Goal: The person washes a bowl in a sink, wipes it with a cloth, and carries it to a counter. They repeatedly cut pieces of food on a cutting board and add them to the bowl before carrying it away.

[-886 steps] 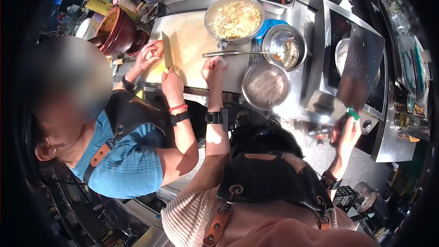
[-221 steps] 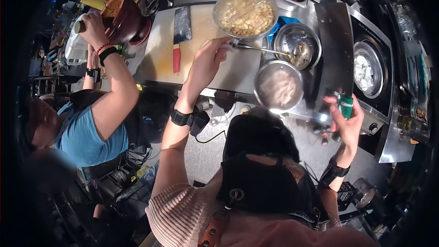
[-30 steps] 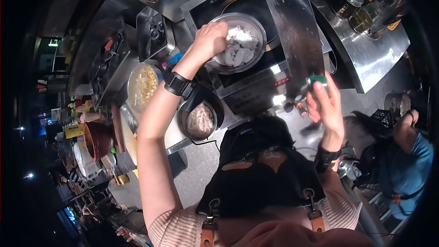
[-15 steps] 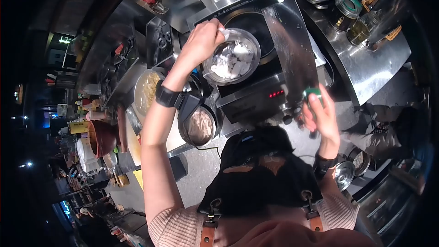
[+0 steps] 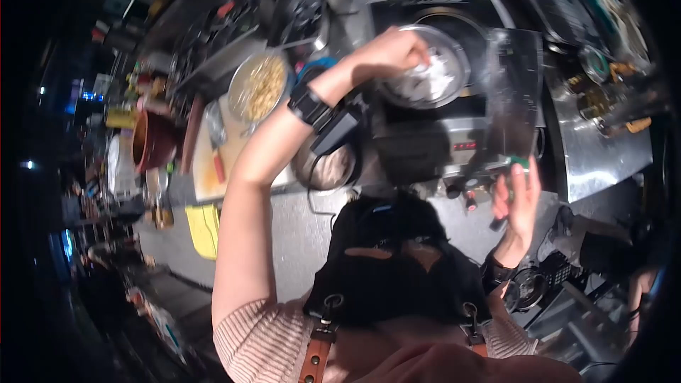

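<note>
My left hand (image 5: 406, 51) reaches over the rim of a round bowl (image 5: 460, 64), its fingers closed and blurred, seemingly on one of the soft white pieces of food (image 5: 436, 84) inside. What kind of food these are I cannot make out. The bowl rests on a black-topped induction cooker (image 5: 475, 110). In my right hand (image 5: 521, 195) is what looks like a cleaver (image 5: 512, 92), a broad grey blade with green at its base. The blade points away from me, over the cooker's right side. My fingers partly hide its handle.
Left of the cooker are a bowl of yellowish strips (image 5: 264, 89), a pot of pale food (image 5: 330, 167) and a cutting board (image 5: 206, 177) with a red-handled knife (image 5: 218, 167). A steel counter (image 5: 603, 152) with jars lies right. Another person's arm (image 5: 642, 291) shows at lower right.
The view has swung, so the cooker sits further right. My left hand has moved from the bowl's rim to over its contents. The cleaver has turned more upright in view.
</note>
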{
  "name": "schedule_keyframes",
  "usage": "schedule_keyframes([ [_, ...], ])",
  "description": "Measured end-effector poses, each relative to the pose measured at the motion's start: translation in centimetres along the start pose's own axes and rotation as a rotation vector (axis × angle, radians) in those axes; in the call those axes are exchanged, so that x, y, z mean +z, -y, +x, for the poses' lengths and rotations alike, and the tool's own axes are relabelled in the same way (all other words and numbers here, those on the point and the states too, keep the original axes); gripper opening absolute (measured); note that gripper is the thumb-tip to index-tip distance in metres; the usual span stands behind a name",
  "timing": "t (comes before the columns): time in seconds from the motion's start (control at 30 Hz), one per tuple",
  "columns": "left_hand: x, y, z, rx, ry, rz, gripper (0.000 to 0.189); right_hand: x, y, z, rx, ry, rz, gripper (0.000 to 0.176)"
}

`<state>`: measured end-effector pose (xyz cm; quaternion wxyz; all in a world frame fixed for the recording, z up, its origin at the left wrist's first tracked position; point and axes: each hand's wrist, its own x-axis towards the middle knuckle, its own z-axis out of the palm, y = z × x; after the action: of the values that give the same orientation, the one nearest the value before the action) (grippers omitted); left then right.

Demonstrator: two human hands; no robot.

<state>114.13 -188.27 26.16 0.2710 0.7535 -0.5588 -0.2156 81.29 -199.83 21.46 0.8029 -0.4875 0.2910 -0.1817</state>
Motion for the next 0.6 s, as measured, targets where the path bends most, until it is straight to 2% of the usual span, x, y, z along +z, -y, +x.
schedule_keyframes([
  [0.13, -2.4, 0.5, -7.0, -0.180, -0.127, -0.297, 0.030, 2.3, -0.7, -1.1, -0.023, -0.028, -0.051, 0.025],
  [0.17, -3.0, 1.5, -9.5, -0.140, -0.174, -0.337, 0.024, 3.0, -1.2, -1.3, -0.039, 0.004, -0.020, 0.027],
  [0.3, -2.0, 4.1, -22.8, -0.347, -0.441, -0.402, 0.023, 7.4, -2.9, -2.8, -0.036, 0.051, -0.064, 0.034],
  [0.37, 0.8, 7.8, -29.6, -0.443, -0.558, -0.528, 0.023, 9.8, -4.1, -3.4, -0.002, 0.092, -0.107, 0.035],
  [0.43, 5.1, 12.2, -35.4, -0.690, -0.667, -0.664, 0.025, 13.3, -5.5, -3.9, 0.031, 0.157, -0.118, 0.030],
  [0.5, 8.4, 14.8, -38.6, -0.708, -0.847, -0.866, 0.030, 16.6, -7.0, -4.3, 0.114, 0.206, -0.158, 0.026],
  [0.53, 9.6, 16.5, -39.5, -0.693, -0.887, -0.890, 0.038, 18.0, -7.8, -4.4, 0.163, 0.242, -0.164, 0.027],
  [0.6, 10.2, 18.1, -39.3, -0.676, -0.999, -0.829, 0.042, 21.0, -9.3, -4.8, 0.224, 0.291, -0.247, 0.029],
])
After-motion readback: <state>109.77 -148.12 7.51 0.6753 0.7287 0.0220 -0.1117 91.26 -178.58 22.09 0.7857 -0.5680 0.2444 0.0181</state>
